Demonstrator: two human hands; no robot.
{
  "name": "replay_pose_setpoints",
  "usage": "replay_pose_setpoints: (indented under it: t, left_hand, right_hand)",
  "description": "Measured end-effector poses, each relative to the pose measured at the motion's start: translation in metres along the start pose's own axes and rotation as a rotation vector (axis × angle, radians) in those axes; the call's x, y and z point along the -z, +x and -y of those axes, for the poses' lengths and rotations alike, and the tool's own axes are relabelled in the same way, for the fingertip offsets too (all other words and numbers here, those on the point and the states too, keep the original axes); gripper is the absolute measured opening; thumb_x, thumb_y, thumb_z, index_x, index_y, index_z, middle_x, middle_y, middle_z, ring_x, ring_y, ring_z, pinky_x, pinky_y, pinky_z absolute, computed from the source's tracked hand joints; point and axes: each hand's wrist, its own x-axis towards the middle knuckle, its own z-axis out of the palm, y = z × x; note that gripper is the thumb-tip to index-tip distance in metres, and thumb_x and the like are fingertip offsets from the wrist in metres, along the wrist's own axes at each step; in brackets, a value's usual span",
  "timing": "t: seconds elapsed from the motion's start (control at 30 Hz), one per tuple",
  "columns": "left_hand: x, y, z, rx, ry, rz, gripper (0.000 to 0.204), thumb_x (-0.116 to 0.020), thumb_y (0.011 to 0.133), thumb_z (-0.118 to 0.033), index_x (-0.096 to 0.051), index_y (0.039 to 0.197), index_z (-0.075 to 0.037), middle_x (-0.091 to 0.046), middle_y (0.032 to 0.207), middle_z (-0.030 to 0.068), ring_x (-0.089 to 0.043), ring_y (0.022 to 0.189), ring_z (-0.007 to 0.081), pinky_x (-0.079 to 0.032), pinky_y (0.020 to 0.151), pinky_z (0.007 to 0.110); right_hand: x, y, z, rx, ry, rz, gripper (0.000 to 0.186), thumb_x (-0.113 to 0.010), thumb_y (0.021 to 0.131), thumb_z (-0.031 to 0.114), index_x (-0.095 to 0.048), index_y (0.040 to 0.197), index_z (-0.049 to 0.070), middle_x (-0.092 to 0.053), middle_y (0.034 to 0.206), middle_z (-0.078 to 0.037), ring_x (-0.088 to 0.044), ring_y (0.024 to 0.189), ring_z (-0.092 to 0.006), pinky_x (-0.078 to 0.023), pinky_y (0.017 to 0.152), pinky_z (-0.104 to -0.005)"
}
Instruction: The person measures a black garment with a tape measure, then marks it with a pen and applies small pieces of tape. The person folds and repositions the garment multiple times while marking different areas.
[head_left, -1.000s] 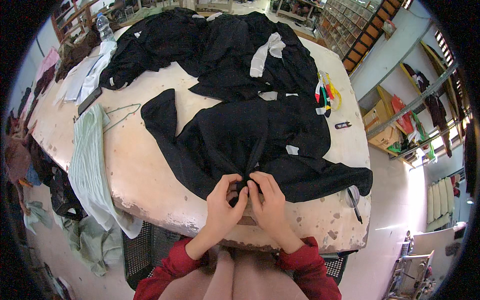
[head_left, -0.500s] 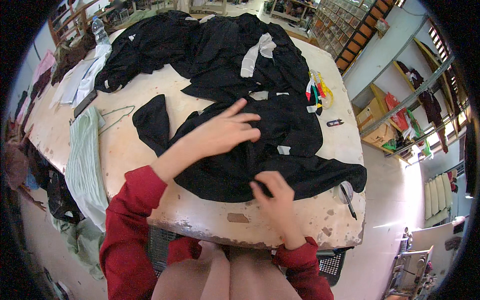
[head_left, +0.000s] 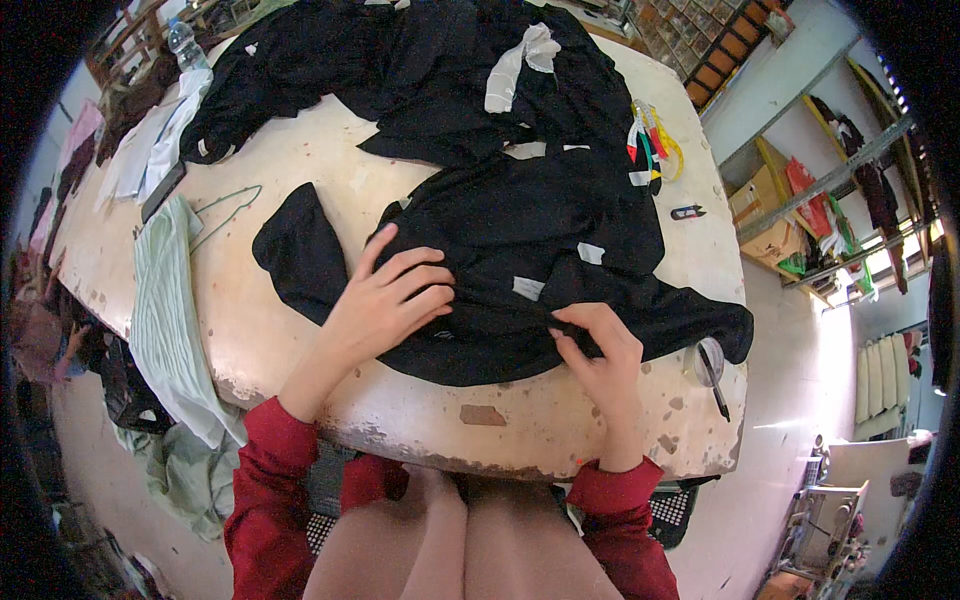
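Black garment (head_left: 520,250), white labels; left hand (head_left: 385,300) flat, spread; right hand (head_left: 600,350) pinching hem.

Under the left hand (head_left: 385,300) lies a black garment (head_left: 530,240) of matt, soft, creased cloth; the right hand (head_left: 600,355) pinches a fold of it. Small white cloth patches (head_left: 528,288) sit just beyond the fingers. The table (head_left: 330,170) below is pale, worn and chipped, rough at the near edge. Left of the left hand hangs ribbed pale-green cloth (head_left: 165,300); beyond it a thin wire hanger (head_left: 225,210).
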Motion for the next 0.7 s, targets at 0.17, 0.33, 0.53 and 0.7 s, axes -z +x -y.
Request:
replay_pose_setpoints:
  t: [0.17, 0.33, 0.53, 0.7]
  left_hand:
    - [0.032, -0.007, 0.006, 0.066, -0.065, 0.099, 0.024, -0.071, 0.080, -0.018, -0.062, 0.101, -0.010, -0.064, 0.096, 0.0030, -0.063, 0.093, 0.0214, -0.050, 0.087, 0.035]
    - [0.030, -0.019, 0.010, 0.335, -0.541, -0.026, 0.042, -0.079, 0.074, -0.013, -0.055, 0.108, -0.006, -0.072, 0.094, 0.0043, -0.068, 0.086, 0.0210, -0.053, 0.075, 0.030]
    - [0.044, -0.021, 0.011, 0.457, -0.676, 0.055, 0.046, -0.079, 0.076, -0.007, -0.045, 0.106, -0.005, -0.074, 0.094, 0.0080, -0.069, 0.086, 0.0170, -0.051, 0.077, 0.027]
    - [0.043, -0.026, 0.012, 0.440, -0.790, 0.072, 0.045, -0.073, 0.079, 0.007, -0.035, 0.099, -0.007, -0.072, 0.094, 0.0156, -0.069, 0.090, 0.0206, -0.053, 0.078, 0.030]
  right_hand:
    - [0.004, -0.002, 0.002, -0.079, 0.084, 0.065, 0.035, -0.076, 0.071, -0.004, -0.063, 0.103, 0.004, -0.069, 0.096, -0.011, -0.068, 0.087, -0.0205, -0.054, 0.076, -0.0288]
    - [0.000, 0.001, -0.006, 0.095, 0.134, 0.054, 0.030, -0.075, 0.071, -0.008, -0.063, 0.097, 0.002, -0.067, 0.093, -0.012, -0.066, 0.082, -0.0214, -0.054, 0.072, -0.0294]
    - [0.003, -0.001, -0.001, 0.019, 0.112, 0.086, 0.026, -0.072, 0.068, -0.011, -0.063, 0.090, 0.001, -0.066, 0.091, -0.012, -0.065, 0.081, -0.0229, -0.053, 0.071, -0.0293]
    - [0.003, -0.002, 0.003, 0.033, 0.118, 0.071, 0.027, -0.071, 0.067, -0.013, -0.062, 0.089, 0.001, -0.066, 0.090, -0.012, -0.066, 0.082, -0.0236, -0.052, 0.073, -0.0296]
